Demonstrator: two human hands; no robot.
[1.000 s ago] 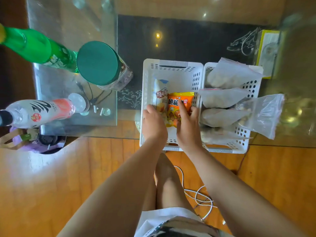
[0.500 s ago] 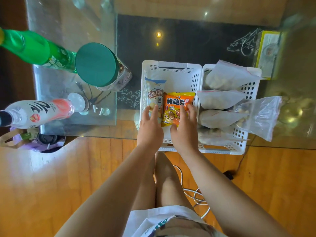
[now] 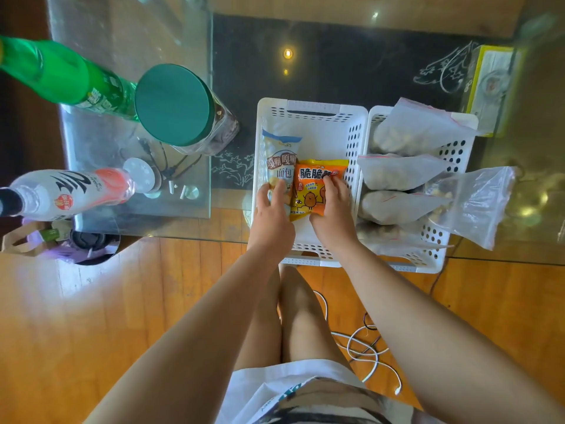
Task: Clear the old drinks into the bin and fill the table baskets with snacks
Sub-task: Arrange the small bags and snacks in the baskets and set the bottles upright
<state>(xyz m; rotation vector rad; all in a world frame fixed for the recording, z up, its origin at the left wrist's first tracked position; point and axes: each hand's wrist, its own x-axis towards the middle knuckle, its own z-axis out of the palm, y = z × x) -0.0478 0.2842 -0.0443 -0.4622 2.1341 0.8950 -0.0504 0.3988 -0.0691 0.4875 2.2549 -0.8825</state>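
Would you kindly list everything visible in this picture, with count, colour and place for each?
green bottle: 1, green, far left on the glass table
white bottle: 1, white with red and black print, left edge of table
jar: 1, clear with green lid, beside the green bottle
left basket: 1, white, table centre
bread packet: 1, white and blue, in left basket
orange snack packet: 1, orange, in left basket
right basket: 1, white, beside left basket
clear bags: about five, translucent, in right basket
yellow box: 1, far right
cable: white, on wooden floor
left hand: on bread packet
right hand: on orange snack packet
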